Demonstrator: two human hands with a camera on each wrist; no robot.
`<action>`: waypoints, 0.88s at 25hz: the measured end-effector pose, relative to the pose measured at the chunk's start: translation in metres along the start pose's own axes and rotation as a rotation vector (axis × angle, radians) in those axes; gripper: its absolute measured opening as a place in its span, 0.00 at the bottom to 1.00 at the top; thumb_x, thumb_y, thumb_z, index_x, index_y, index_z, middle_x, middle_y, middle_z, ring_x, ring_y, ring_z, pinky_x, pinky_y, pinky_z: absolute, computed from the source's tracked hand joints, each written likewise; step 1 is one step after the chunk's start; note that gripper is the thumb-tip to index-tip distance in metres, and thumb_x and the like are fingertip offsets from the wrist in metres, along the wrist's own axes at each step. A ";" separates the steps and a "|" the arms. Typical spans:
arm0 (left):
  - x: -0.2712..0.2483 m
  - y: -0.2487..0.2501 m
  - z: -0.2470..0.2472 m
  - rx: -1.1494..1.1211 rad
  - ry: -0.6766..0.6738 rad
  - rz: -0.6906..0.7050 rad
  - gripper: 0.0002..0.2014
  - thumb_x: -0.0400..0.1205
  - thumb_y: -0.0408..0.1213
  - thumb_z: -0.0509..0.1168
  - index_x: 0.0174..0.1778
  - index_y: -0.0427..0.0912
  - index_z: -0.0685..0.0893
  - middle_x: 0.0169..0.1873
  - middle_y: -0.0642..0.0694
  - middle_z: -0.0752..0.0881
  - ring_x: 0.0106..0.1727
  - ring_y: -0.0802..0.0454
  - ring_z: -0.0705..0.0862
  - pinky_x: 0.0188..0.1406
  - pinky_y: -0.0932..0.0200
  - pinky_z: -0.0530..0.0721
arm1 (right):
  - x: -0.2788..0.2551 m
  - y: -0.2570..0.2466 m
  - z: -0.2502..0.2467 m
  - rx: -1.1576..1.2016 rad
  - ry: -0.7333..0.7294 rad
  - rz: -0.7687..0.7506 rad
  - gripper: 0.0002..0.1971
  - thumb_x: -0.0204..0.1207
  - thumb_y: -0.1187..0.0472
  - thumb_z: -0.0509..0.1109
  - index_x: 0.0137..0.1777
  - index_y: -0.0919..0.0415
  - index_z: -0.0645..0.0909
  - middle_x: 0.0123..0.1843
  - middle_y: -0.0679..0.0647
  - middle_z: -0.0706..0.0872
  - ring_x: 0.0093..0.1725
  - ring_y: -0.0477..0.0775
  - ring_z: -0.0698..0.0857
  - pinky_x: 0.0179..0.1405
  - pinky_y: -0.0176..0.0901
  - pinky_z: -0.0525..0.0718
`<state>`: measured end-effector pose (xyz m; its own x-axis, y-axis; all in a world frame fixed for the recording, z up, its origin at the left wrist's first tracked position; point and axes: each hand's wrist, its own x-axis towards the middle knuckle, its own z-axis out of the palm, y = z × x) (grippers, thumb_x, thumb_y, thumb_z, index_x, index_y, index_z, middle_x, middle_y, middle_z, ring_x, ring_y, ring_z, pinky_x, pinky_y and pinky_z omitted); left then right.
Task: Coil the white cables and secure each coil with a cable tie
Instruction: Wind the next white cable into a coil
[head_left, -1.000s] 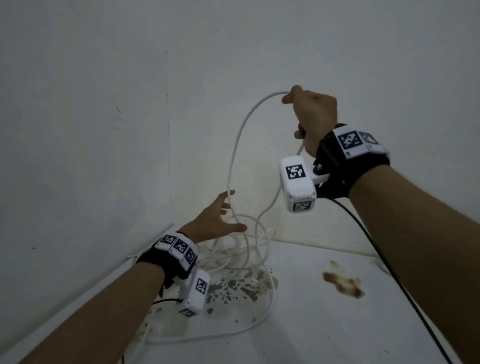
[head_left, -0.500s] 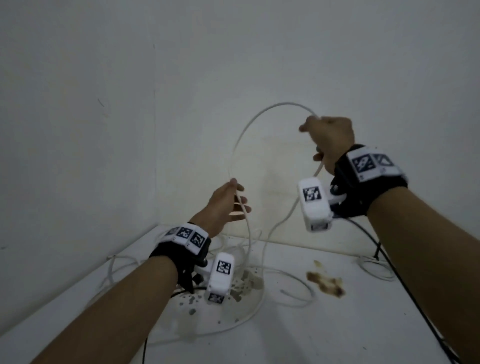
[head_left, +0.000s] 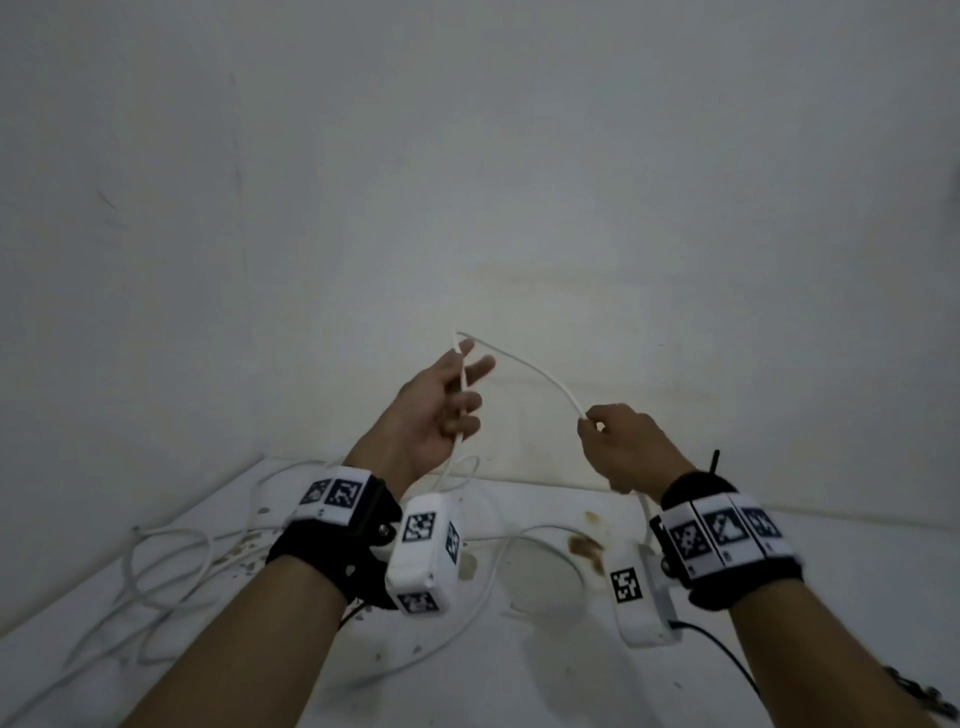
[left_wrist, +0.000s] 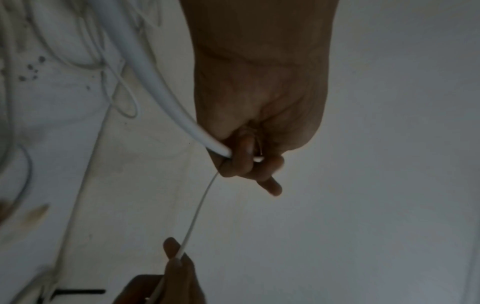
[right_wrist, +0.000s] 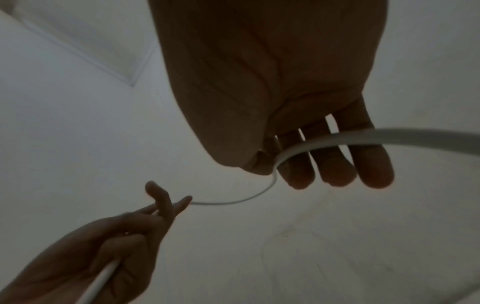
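A white cable (head_left: 540, 382) arcs between my two raised hands above the table. My left hand (head_left: 457, 400) holds it with the fingers curled round it, and the cable kinks just above the fingertips. In the left wrist view the cable (left_wrist: 161, 90) enters the left hand (left_wrist: 241, 160) from the table side. My right hand (head_left: 592, 423) pinches the cable between thumb and forefinger. The right wrist view shows the cable (right_wrist: 337, 136) crossing the right hand's fingers (right_wrist: 335, 164). More of the cable lies in loose loops (head_left: 166, 566) on the table. No cable tie is in view.
The white table (head_left: 831, 597) sits in a corner between two plain walls and has brown stains (head_left: 584, 545). A further cable loop (head_left: 550, 530) lies under my hands. A black wire (head_left: 727, 654) trails from the right wrist camera.
My right hand has come down from high up to about the level of the left. My left hand rose and took hold of the cable, and the arc between them got much shorter.
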<state>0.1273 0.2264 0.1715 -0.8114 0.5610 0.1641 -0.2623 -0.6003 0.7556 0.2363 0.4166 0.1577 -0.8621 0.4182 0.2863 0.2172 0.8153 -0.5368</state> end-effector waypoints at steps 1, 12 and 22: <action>0.000 -0.011 0.003 0.065 0.012 0.000 0.12 0.90 0.40 0.56 0.67 0.45 0.78 0.36 0.51 0.84 0.17 0.61 0.67 0.10 0.69 0.60 | -0.005 0.006 0.004 0.059 -0.003 0.017 0.18 0.85 0.55 0.58 0.52 0.71 0.81 0.38 0.62 0.85 0.28 0.61 0.83 0.31 0.53 0.88; 0.043 -0.097 -0.010 -0.440 0.142 0.118 0.09 0.92 0.36 0.51 0.54 0.47 0.77 0.31 0.50 0.85 0.19 0.59 0.72 0.15 0.69 0.69 | -0.023 0.071 -0.018 -0.125 -0.341 -0.042 0.19 0.86 0.46 0.65 0.41 0.53 0.90 0.17 0.41 0.74 0.17 0.39 0.71 0.23 0.29 0.66; 0.036 -0.097 -0.054 0.975 0.109 -0.062 0.15 0.77 0.47 0.76 0.59 0.53 0.87 0.50 0.53 0.86 0.51 0.56 0.84 0.47 0.59 0.82 | -0.002 0.074 -0.011 0.088 0.022 -0.084 0.16 0.88 0.58 0.61 0.44 0.56 0.89 0.32 0.33 0.74 0.34 0.34 0.73 0.31 0.26 0.67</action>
<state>0.0954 0.2740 0.0693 -0.8675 0.4903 0.0841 0.2001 0.1892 0.9613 0.2595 0.4809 0.1261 -0.8653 0.3589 0.3500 0.1022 0.8098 -0.5777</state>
